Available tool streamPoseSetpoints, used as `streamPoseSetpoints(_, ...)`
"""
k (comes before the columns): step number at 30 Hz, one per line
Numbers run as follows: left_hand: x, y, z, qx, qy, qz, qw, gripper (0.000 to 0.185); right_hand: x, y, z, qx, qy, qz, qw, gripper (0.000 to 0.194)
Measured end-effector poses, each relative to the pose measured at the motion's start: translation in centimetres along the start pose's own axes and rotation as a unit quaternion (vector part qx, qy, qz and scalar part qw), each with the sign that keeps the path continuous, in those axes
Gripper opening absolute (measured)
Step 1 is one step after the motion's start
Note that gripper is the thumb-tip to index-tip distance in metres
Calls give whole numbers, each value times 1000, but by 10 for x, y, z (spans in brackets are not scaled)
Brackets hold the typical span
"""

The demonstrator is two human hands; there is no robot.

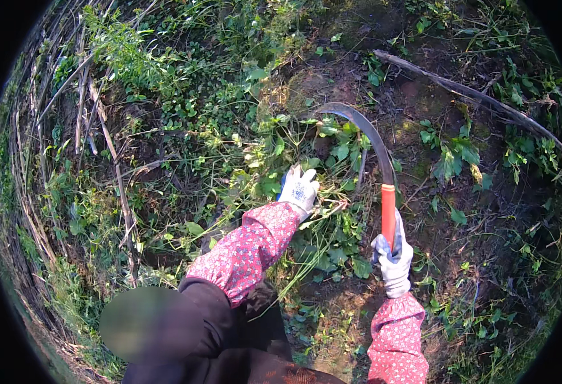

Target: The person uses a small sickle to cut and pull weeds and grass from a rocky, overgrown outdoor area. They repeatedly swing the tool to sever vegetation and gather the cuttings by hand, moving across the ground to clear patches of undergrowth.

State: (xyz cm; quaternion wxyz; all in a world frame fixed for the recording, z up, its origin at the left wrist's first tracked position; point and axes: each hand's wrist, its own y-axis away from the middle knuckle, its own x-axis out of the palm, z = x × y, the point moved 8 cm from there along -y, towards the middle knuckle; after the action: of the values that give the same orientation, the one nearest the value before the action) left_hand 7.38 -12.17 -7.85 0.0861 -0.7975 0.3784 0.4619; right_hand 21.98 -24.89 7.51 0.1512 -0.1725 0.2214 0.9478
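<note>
My right hand (pixel 393 264), in a white glove with a blue-grey palm, grips the orange handle of a sickle (pixel 377 144). The sickle's dark curved blade points up and bends left over leafy weeds (pixel 342 149). My left hand (pixel 300 189), in a matching glove, is down among the green plants at the centre, left of the sickle. Its fingers are curled around stems of weeds, with long cut-looking grass stalks (pixel 309 264) trailing below the wrist. The fingertips are partly hidden by leaves. Pink flowered sleeve covers reach both wrists.
A long dry branch (pixel 468 91) lies at the upper right over dark soil. Dry stalks (pixel 112 149) lean and cross on the left among dense low plants. Broad-leaved weeds (pixel 454 156) grow on the soil to the right of the sickle.
</note>
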Motion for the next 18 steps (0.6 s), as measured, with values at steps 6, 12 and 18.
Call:
streamPoseSetpoints(6,16,13,-8,-8,40,-121,992,90,27,-72,-1,-171,468,92,862,62)
streamPoseSetpoints(12,28,-59,51,-212,-84,-24,973,53,17,-61,-8,-133,423,102,890,63)
streamPoseSetpoints(18,33,-70,60,-153,-42,85,984,24,28,-90,-35,-23,434,51,899,55)
